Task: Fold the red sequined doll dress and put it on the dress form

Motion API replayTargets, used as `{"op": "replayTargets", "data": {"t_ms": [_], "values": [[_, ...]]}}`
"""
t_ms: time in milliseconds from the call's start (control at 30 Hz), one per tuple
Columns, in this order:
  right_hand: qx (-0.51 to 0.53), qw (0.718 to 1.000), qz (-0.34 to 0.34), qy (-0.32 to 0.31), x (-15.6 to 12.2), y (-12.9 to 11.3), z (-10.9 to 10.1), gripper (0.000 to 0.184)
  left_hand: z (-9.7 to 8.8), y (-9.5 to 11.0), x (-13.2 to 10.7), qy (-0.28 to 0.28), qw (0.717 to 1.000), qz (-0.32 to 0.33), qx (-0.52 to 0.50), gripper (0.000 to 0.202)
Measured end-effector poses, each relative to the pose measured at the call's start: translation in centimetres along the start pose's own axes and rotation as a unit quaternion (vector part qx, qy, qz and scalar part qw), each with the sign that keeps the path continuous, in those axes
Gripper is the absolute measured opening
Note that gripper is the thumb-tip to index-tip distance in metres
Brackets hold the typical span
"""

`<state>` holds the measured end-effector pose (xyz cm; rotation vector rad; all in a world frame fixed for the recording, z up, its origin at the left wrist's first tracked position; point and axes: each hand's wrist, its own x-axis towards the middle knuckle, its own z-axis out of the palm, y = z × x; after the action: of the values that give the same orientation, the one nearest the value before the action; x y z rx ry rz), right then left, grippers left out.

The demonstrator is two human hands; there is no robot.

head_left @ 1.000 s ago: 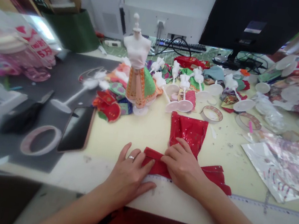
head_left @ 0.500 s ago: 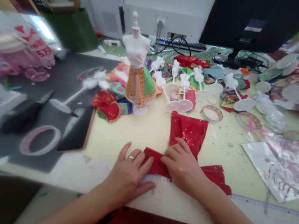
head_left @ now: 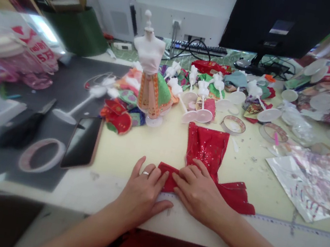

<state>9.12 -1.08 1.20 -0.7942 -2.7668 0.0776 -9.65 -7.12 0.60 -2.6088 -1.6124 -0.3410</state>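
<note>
A red cloth piece (head_left: 206, 145) with a small glittery pattern lies at the front of the table. Its upper panel is flat, and its lower strip (head_left: 236, 196) runs sideways under my hands. My left hand (head_left: 143, 189), a ring on one finger, presses its fingertips on the strip's left end, thumb stretched out apart. Against the strip's middle rests my right hand (head_left: 199, 190), fingers extended and lying on the cloth, hiding part of it. Along the strip's lower edge lies a ruler (head_left: 281, 223), partly covered by the cloth and my hands.
At the left are a phone (head_left: 82, 142), a tape roll (head_left: 42, 155) and dark-handled scissors (head_left: 25, 125). A dressed mini mannequin (head_left: 149, 53) stands behind, near several small white dress forms (head_left: 202, 89) and cloth scraps. More tape rolls (head_left: 233, 125) and plastic bags (head_left: 296, 187) lie right.
My right hand has slid slightly down and left, fingertips closer to my left hand. More of the cloth's upper panel shows. My left hand keeps nearly the same place.
</note>
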Motion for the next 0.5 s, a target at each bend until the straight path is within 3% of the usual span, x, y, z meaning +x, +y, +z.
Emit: {"op": "replayTargets", "data": {"t_ms": [500], "values": [[0.0, 0.999, 0.024, 0.037, -0.99, -0.25, 0.32, 0.016, 0.67, 0.02, -0.38, 0.057, 0.998, 0.002, 0.001, 0.051]]}}
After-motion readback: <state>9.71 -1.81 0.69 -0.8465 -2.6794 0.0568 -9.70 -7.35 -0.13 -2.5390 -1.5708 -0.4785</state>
